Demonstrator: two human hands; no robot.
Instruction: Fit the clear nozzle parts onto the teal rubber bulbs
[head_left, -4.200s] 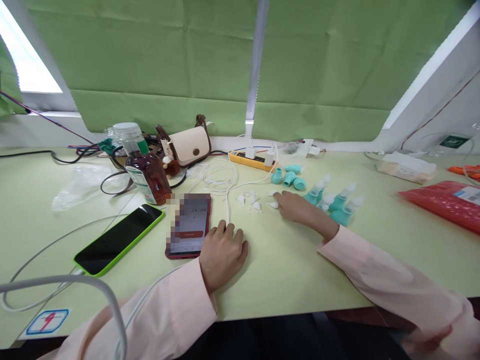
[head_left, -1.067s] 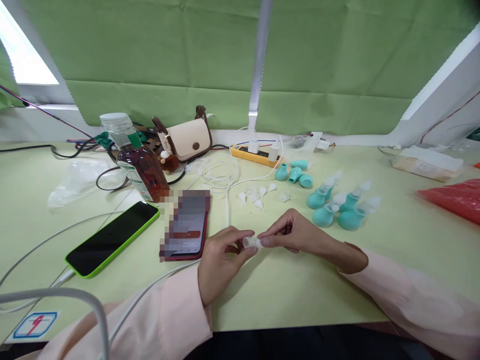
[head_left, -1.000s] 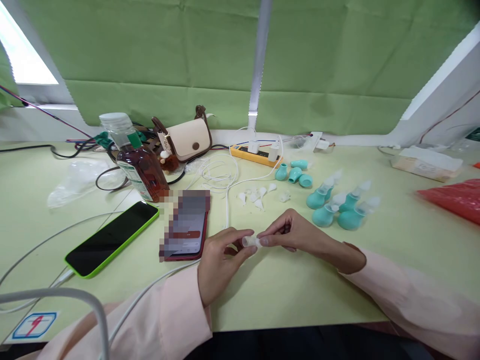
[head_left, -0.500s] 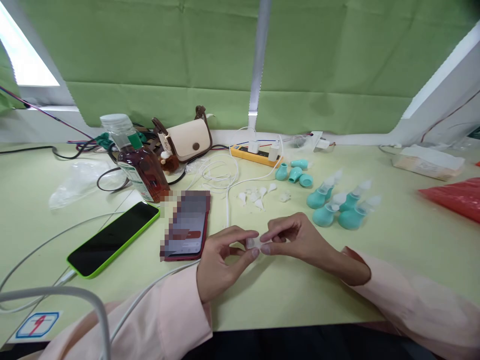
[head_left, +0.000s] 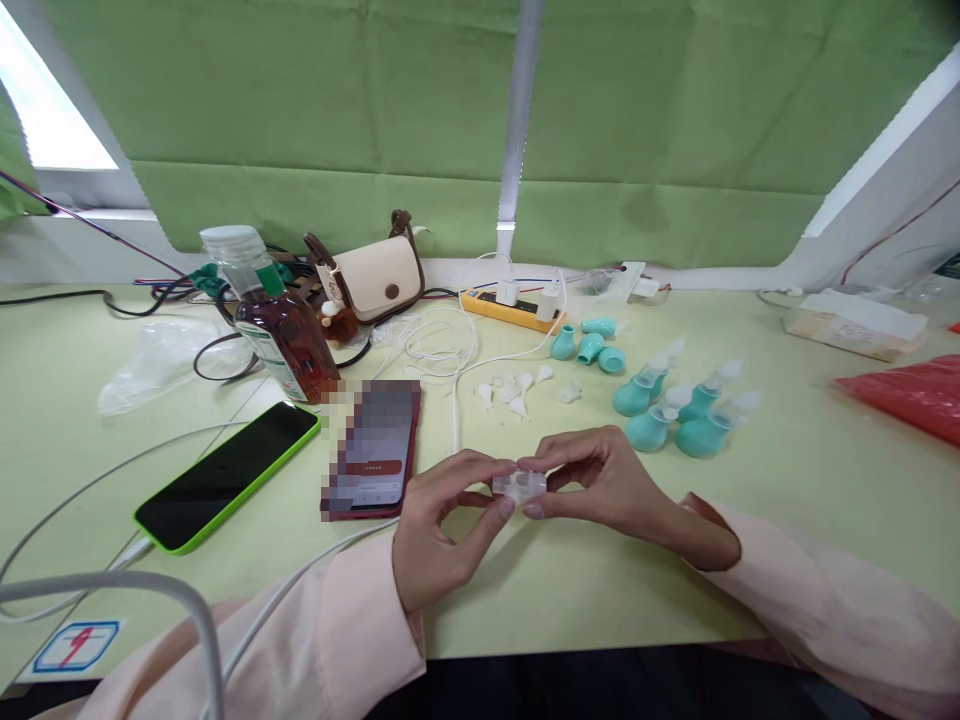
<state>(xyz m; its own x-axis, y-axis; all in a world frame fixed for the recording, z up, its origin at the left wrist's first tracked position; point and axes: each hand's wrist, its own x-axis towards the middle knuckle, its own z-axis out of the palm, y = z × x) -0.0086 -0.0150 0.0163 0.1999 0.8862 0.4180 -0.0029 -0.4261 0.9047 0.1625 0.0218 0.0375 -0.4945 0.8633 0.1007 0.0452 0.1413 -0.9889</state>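
My left hand pinches a small clear plastic connector piece between thumb and forefinger at its left end. At the other end, the fingertips and thumb of my right hand close round the same piece. It is held roughly level, just above the table. Beyond my hands lie several small white cone-shaped tips and a clear connector. Several teal squeeze bulbs rest further back. To the right are several teal bulbs with clear nozzles fitted, standing tilted.
A red-cased phone and a green-cased phone lie left of my hands. Behind them are a bottle, a cream handbag and a yellow power strip with white cables. A red bag lies at far right.
My right fingers have opened a little and shifted, so more of the clear piece shows between my hands. My left hand has barely moved.
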